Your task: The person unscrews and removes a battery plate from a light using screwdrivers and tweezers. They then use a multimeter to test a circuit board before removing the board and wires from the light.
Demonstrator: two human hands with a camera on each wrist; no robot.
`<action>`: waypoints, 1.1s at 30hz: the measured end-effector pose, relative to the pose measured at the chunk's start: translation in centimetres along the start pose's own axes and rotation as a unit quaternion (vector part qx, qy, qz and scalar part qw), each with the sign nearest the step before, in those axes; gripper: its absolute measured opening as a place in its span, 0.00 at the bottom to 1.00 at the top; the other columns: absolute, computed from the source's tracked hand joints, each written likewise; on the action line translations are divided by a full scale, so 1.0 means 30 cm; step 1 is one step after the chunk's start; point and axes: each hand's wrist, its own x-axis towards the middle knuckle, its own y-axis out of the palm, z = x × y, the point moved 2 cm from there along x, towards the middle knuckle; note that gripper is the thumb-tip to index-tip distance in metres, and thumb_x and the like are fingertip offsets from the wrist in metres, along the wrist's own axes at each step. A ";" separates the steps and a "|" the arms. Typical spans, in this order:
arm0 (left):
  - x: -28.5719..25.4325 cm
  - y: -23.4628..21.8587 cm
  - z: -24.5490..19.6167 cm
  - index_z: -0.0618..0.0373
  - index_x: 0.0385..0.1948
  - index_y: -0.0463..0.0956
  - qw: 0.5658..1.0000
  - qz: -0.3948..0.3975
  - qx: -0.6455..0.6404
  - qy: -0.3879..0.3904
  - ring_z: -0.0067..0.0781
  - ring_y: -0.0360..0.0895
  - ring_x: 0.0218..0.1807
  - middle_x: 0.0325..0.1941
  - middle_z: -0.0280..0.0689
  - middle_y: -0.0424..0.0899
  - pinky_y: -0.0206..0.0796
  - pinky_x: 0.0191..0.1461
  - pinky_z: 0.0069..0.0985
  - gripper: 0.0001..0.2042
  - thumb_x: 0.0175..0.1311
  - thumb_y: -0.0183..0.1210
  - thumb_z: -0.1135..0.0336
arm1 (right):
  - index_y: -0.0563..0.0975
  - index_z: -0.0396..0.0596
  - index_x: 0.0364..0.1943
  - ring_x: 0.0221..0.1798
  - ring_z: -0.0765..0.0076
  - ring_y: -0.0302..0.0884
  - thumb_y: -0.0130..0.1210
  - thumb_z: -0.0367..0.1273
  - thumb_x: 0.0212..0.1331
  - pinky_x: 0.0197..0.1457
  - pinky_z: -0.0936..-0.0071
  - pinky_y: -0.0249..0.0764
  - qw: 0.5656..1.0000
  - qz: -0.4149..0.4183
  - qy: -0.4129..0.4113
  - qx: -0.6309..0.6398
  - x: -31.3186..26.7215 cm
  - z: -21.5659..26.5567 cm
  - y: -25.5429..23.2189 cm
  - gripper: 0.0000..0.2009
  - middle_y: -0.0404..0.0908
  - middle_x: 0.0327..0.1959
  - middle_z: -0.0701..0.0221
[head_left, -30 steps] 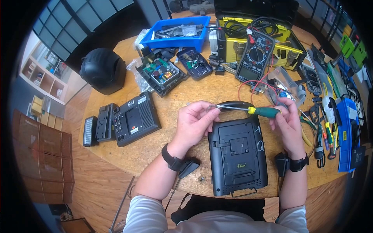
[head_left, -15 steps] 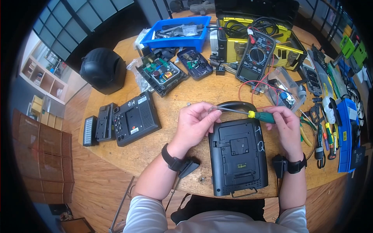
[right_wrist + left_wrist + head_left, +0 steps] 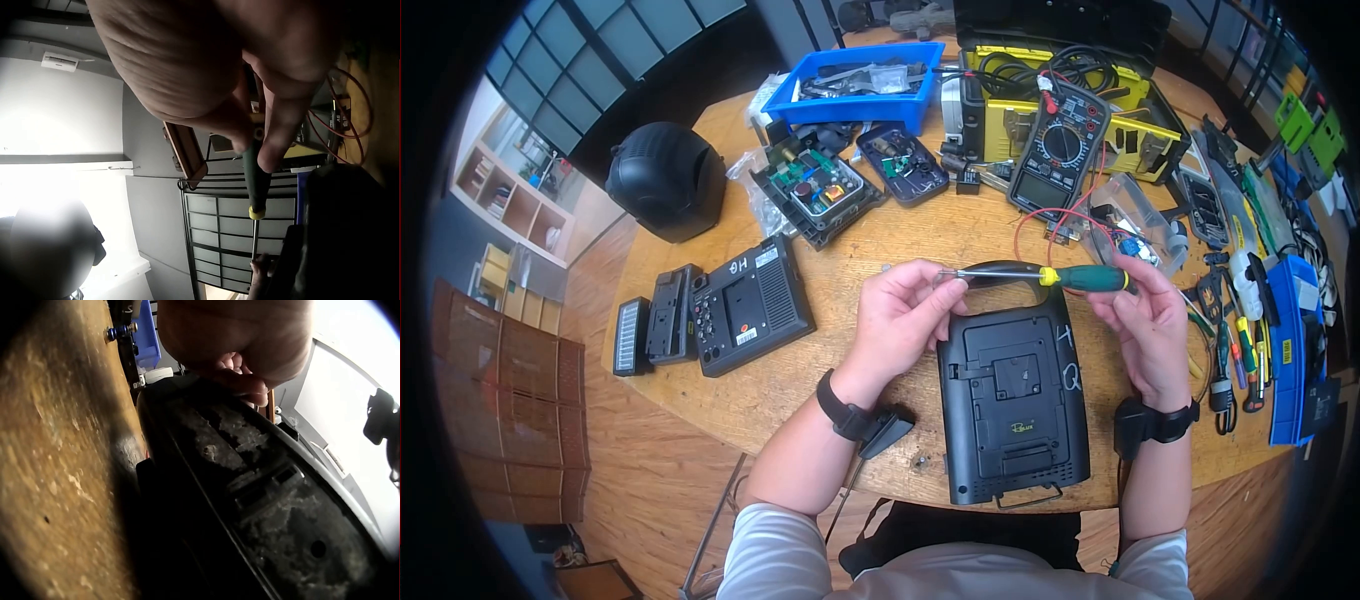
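Note:
A screwdriver (image 3: 1085, 279) with a green handle and yellow collar lies nearly level over the top of a black monitor-like device (image 3: 1015, 400). The right hand (image 3: 1150, 325) pinches the rear of its handle between thumb and fingers; the right wrist view shows this grip on the green handle (image 3: 255, 178). At the other end, the left hand (image 3: 908, 312) pinches the metal shaft near its tip, which the fingers partly hide. The device lies on the table with its back plate up and its handle behind the shaft. The left wrist view shows the left hand (image 3: 237, 344) beyond the device's dark side (image 3: 262, 481).
A second black device (image 3: 758, 305) lies at left on the wooden table (image 3: 870, 400). Behind are an opened unit with a circuit board (image 3: 815, 185), a blue bin (image 3: 850, 110) and a multimeter (image 3: 1055, 150) with red leads. Several hand tools lie along the right edge.
The right hand slid forward on the handle half a second ago, then back to its rear end, its wrist shifting slightly. The left hand stays at the tip.

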 end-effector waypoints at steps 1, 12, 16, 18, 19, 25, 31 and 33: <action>0.000 0.000 0.000 0.63 0.42 0.82 1.000 0.000 0.000 0.000 0.13 0.73 0.19 0.30 0.37 0.87 0.62 0.19 0.11 0.05 0.73 0.62 0.71 | 0.73 0.39 0.60 0.45 0.69 0.88 0.57 0.26 0.72 0.44 0.80 0.84 1.000 0.000 0.011 -0.006 0.000 0.001 0.001 0.15 0.86 0.47 0.61; 0.001 -0.004 -0.002 0.62 0.41 0.81 1.000 0.002 -0.028 -0.006 0.14 0.75 0.21 0.30 0.36 0.87 0.63 0.20 0.12 0.04 0.72 0.64 0.72 | 0.72 0.45 0.54 0.34 0.81 0.78 0.54 0.27 0.74 0.35 0.85 0.72 0.994 0.000 -0.043 -0.105 0.008 -0.028 -0.033 0.09 0.83 0.38 0.71; 0.002 -0.003 -0.004 0.62 0.41 0.81 1.000 0.003 -0.021 -0.007 0.13 0.75 0.21 0.30 0.36 0.87 0.63 0.20 0.12 0.04 0.72 0.64 0.72 | 0.73 0.44 0.55 0.34 0.83 0.78 0.55 0.29 0.75 0.37 0.85 0.71 0.990 0.008 -0.033 -0.135 -0.001 -0.011 0.001 0.10 0.83 0.37 0.73; 0.002 -0.003 -0.004 0.62 0.41 0.81 1.000 -0.001 -0.027 -0.014 0.13 0.75 0.21 0.30 0.36 0.87 0.63 0.20 0.12 0.04 0.72 0.64 0.72 | 0.74 0.43 0.55 0.34 0.83 0.78 0.56 0.27 0.73 0.37 0.85 0.71 0.991 0.018 0.002 -0.132 -0.003 -0.015 -0.033 0.11 0.83 0.38 0.74; 0.002 -0.003 -0.005 0.62 0.41 0.81 1.000 -0.002 -0.027 -0.014 0.13 0.75 0.21 0.30 0.36 0.87 0.63 0.20 0.12 0.04 0.72 0.64 0.72 | 0.74 0.43 0.56 0.35 0.83 0.77 0.57 0.25 0.72 0.37 0.85 0.71 0.991 0.028 0.037 -0.128 -0.002 -0.021 -0.051 0.12 0.83 0.38 0.74; 0.002 0.001 -0.002 0.64 0.42 0.81 1.000 -0.003 -0.008 0.001 0.13 0.73 0.18 0.30 0.38 0.87 0.61 0.18 0.11 0.04 0.73 0.61 0.72 | 0.76 0.39 0.56 0.35 0.82 0.77 0.57 0.22 0.70 0.41 0.83 0.74 0.972 -0.006 -0.072 -0.223 0.011 -0.008 -0.032 0.12 0.82 0.42 0.70; 0.001 0.000 -0.005 0.61 0.41 0.82 1.000 0.006 -0.012 -0.003 0.12 0.75 0.21 0.29 0.33 0.87 0.62 0.20 0.12 0.04 0.71 0.65 0.71 | 0.74 0.36 0.57 0.46 0.76 0.82 0.54 0.17 0.69 0.50 0.80 0.78 0.988 -0.025 -0.107 -0.106 0.005 -0.023 -0.010 0.15 0.80 0.54 0.63; -0.001 0.004 -0.004 0.63 0.41 0.81 1.000 0.001 0.009 0.001 0.13 0.73 0.18 0.30 0.37 0.87 0.62 0.18 0.11 0.04 0.73 0.61 0.73 | 0.74 0.36 0.58 0.48 0.76 0.82 0.54 0.17 0.69 0.51 0.79 0.79 0.988 -0.018 -0.105 -0.114 0.006 -0.019 0.002 0.15 0.81 0.52 0.64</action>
